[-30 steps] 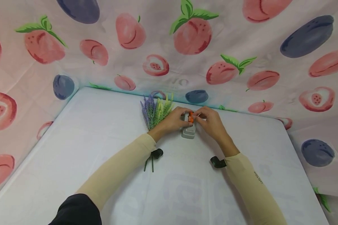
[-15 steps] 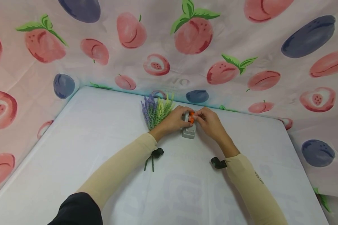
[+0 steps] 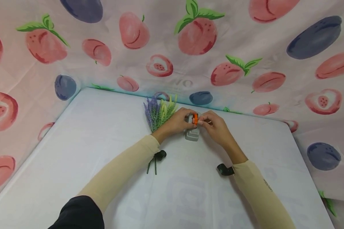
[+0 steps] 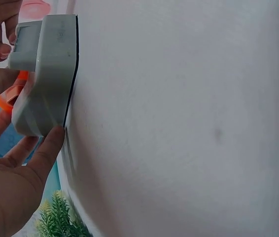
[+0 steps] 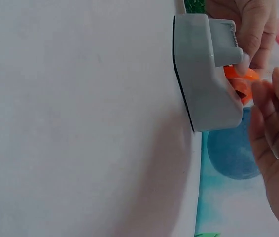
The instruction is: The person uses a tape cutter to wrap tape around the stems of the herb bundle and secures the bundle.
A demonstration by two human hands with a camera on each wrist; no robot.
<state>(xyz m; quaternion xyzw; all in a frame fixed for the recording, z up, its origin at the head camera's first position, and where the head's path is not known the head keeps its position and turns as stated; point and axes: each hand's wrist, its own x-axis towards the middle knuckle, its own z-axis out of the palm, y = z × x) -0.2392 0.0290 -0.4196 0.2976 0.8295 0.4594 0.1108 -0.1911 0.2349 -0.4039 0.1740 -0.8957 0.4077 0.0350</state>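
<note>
A grey tape dispenser (image 3: 192, 135) with an orange core (image 3: 195, 119) stands near the table's back edge. My left hand (image 3: 179, 121) grips it from the left. In the left wrist view, fingers (image 4: 45, 153) of this hand touch the end of the grey body (image 4: 55, 74), while others reach around to the orange core. My right hand (image 3: 216, 127) is just right of the core, its thumb and forefinger brought close together. In the right wrist view its fingertips (image 5: 262, 94) lie beside the orange core (image 5: 241, 84); whether clear tape is between them cannot be made out.
Purple and yellow artificial flowers (image 3: 159, 113) lie left of the dispenser, their stems (image 3: 155, 167) passing under the left forearm. A white cloth covers the table (image 3: 103, 127). A fruit-printed curtain (image 3: 189, 70) rises behind. Black wrist cameras stick out from both sleeves.
My right hand and forearm have shifted slightly right, so the fingertips sit a little farther from the orange core. The left hand and the dispenser have stayed in place.
</note>
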